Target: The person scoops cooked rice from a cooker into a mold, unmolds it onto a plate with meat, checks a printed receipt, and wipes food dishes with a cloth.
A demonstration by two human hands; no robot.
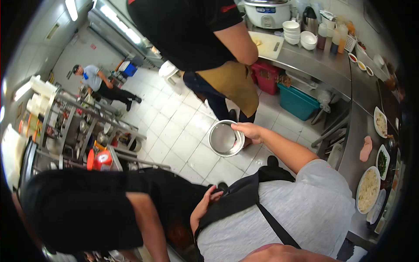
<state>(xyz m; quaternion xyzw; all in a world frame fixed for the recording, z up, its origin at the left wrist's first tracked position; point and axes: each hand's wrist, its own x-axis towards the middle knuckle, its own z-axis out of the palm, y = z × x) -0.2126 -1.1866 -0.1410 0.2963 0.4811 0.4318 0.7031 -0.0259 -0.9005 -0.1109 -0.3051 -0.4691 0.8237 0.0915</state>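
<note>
My right hand [249, 131] grips the rim of a round metal pot [223, 139], with the arm stretched out ahead of me. The pot's opening faces up toward me, and its inside looks plain and shiny. Close to the front of my black apron, my left hand [205, 204] holds nothing, its fingers partly spread. Most of my left forearm is hidden by my body.
Co-workers in black stand close on my left [87, 209] and ahead [187, 35]; another person [94, 78] is farther back. A steel counter [318, 65] carries a rice cooker [267, 15], bowls [291, 31] and bottles. Plated food [369, 190] stands at right. Metal shelving [65, 118] is at left.
</note>
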